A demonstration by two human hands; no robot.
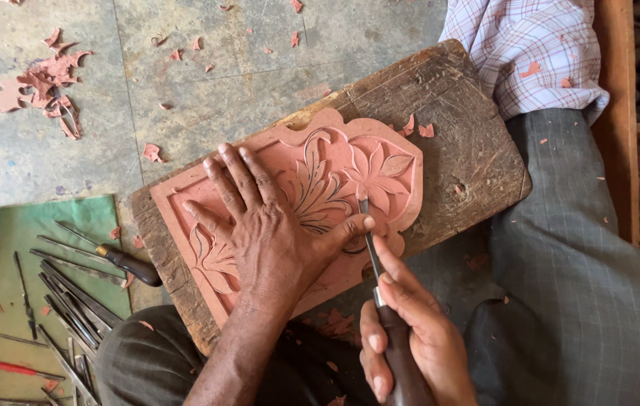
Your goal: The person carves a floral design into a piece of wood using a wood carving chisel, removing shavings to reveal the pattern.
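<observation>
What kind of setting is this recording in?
Likely a carving workshop, with the work done on the floor: a reddish slab carved with flowers lies on a worn wooden board, chisels are spread on green cloth, and chips litter the concrete.

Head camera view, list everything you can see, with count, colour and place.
carved panel: one, terracotta pink, flower relief, on the board
wooden board: one, worn brown, resting on the lap and floor
chisel: one, thin metal blade, dark handle, tip at the flower
green cloth: one, lower left floor
spare tools: many, dark metal, spread on the cloth
shavings: many, pink, scattered on the grey floor
left hand: flat on the panel, thumb against the blade
right hand: gripping the chisel handle
</observation>
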